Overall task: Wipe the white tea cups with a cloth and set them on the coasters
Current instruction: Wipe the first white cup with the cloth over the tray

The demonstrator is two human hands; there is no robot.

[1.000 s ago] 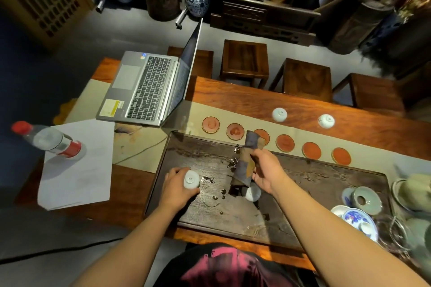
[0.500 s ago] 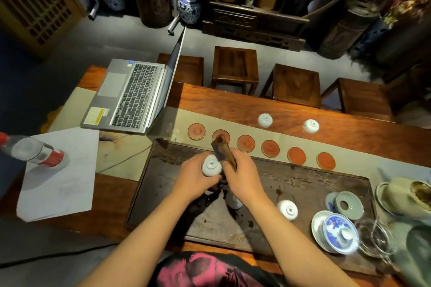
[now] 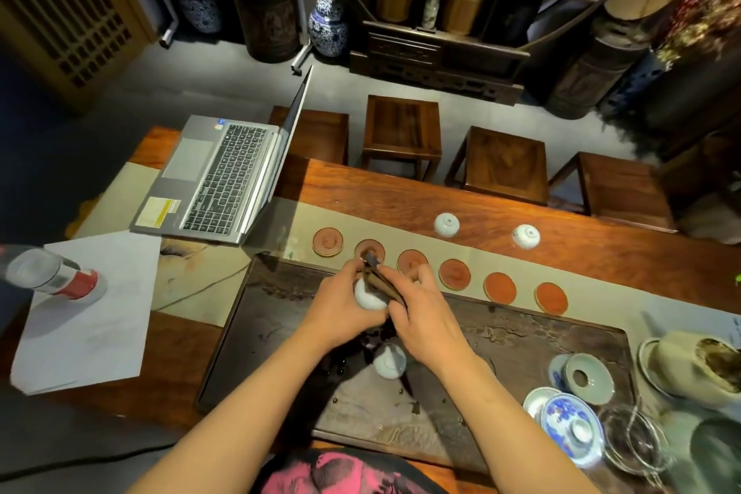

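Observation:
My left hand (image 3: pixel 345 303) grips a white tea cup (image 3: pixel 367 298) above the far side of the dark tea tray (image 3: pixel 533 345). My right hand (image 3: pixel 427 317) presses a folded brown cloth (image 3: pixel 381 281) against that cup. Another white cup (image 3: pixel 388 361) stands upside down on the tray, just under my wrists. Two more upturned white cups (image 3: pixel 446 224) (image 3: pixel 525 236) sit on the wooden table beyond a row of several round reddish coasters (image 3: pixel 454 273). No cup stands on any coaster.
An open laptop (image 3: pixel 224 180) lies far left, with a plastic bottle (image 3: pixel 52 277) on white paper (image 3: pixel 88 313). Saucers, a blue-and-white lid (image 3: pixel 571 423), a glass pitcher (image 3: pixel 633 441) and a tea vessel (image 3: pixel 697 367) crowd the right. Wooden stools (image 3: pixel 403 132) stand behind the table.
My left hand lifted a cup off the tray and met my right hand with the cloth at the tray's far side. The cloth now rubs the cup. The view shifted left.

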